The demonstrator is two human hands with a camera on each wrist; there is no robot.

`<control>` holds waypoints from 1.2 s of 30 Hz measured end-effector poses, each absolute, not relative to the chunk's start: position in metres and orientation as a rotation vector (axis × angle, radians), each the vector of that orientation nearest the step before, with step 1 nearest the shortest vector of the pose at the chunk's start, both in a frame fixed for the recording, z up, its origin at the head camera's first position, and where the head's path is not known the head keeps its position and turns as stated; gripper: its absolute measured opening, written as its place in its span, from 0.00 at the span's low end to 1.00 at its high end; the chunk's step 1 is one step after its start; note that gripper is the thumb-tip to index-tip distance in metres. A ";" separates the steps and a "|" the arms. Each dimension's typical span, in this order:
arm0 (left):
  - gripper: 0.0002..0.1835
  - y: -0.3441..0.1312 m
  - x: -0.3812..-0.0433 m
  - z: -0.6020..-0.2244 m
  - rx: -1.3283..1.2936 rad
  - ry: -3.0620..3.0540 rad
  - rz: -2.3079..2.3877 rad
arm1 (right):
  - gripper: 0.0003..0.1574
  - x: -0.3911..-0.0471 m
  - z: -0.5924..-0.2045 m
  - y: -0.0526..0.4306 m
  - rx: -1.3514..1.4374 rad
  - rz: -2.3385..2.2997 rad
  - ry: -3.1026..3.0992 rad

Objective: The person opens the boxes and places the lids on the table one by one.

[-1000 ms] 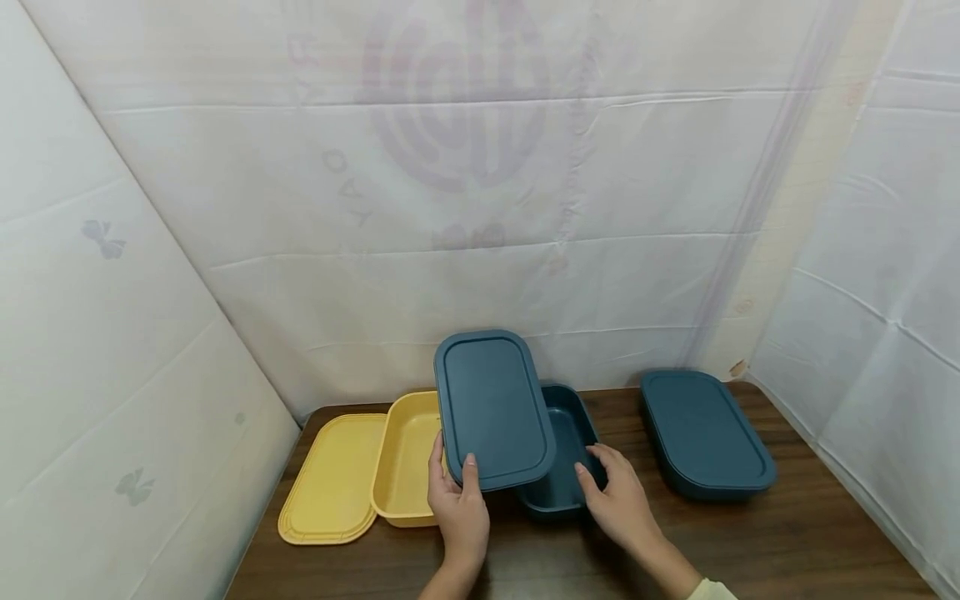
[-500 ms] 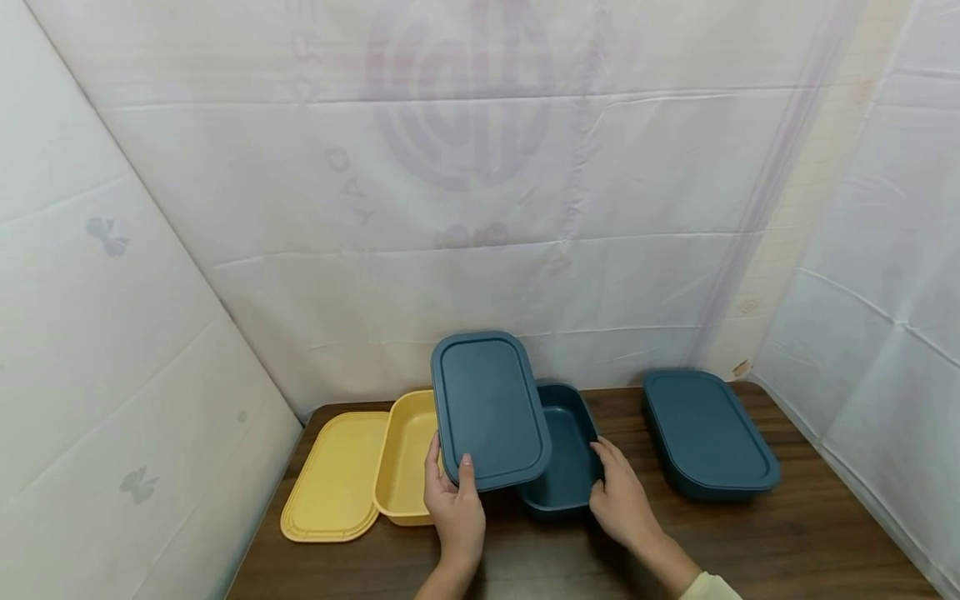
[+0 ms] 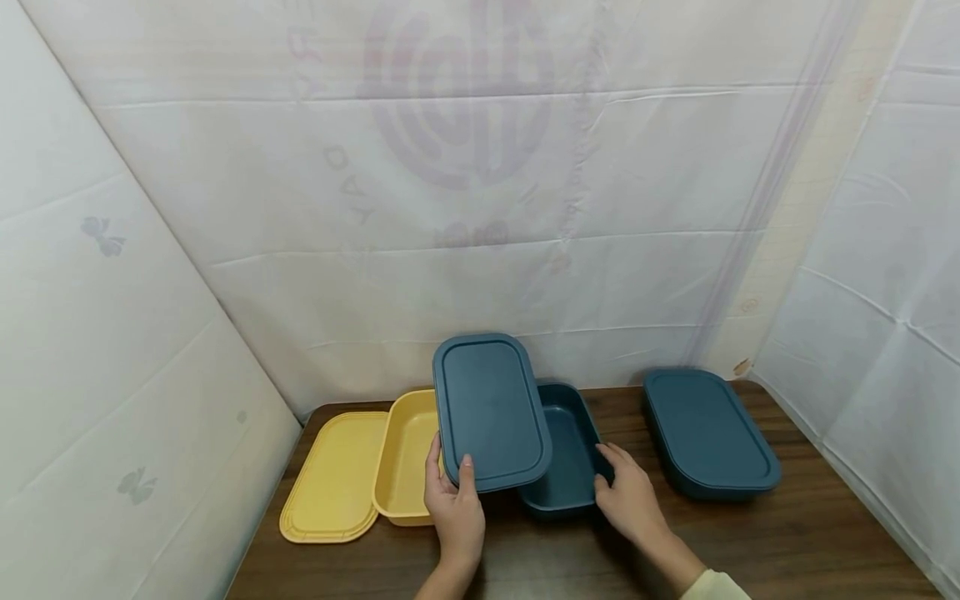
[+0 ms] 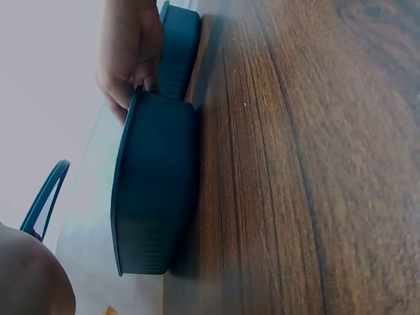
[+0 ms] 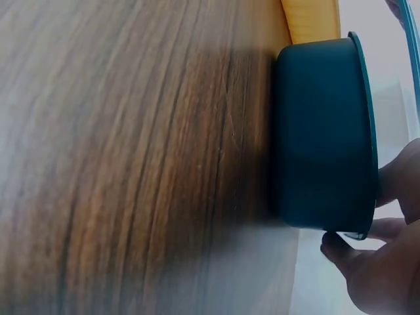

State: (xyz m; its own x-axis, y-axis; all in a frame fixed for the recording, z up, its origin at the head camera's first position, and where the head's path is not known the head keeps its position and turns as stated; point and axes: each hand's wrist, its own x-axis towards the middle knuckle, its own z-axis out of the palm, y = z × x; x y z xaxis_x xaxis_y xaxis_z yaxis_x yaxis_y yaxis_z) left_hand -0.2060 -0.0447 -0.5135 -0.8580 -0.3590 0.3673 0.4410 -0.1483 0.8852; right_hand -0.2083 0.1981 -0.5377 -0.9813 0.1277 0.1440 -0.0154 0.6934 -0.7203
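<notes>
My left hand (image 3: 456, 512) grips a dark blue rectangular lid (image 3: 491, 412) by its lower left corner, thumb on top and fingers beneath. The lid is raised and tilted, overlapping the open blue food container (image 3: 566, 454) in the head view. That container stands upright on the table. On its right side, my right hand (image 3: 628, 496) pinches the rim; the right wrist view shows digits on both sides of the container's edge (image 5: 369, 131). In the left wrist view, the lid (image 4: 49, 197) stands apart from the container (image 4: 154, 184).
A yellow open container (image 3: 405, 458) stands left of the blue one, partly behind the lid. Beside it, a yellow lid (image 3: 333, 479) lies on the wooden table (image 3: 540, 554). At the right stands a lidded blue container (image 3: 708, 433). White sheets (image 3: 480, 292) hang behind and at both sides.
My right hand has shifted from over the blue container's inside to its right rim and now pinches it. The left hand and the lid have hardly moved.
</notes>
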 end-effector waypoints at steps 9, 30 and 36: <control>0.30 -0.046 -0.206 -0.512 -0.071 -1.635 -2.027 | 0.31 -0.212 -0.539 0.205 -0.173 1.218 -2.728; 0.30 -0.048 -0.208 -0.513 -0.053 -1.651 -1.987 | 0.30 -0.208 -0.539 0.227 -0.206 1.110 -2.737; 0.31 -0.049 -0.207 -0.515 0.020 -1.692 -1.946 | 0.29 -0.207 -0.539 0.236 -0.219 1.101 -2.751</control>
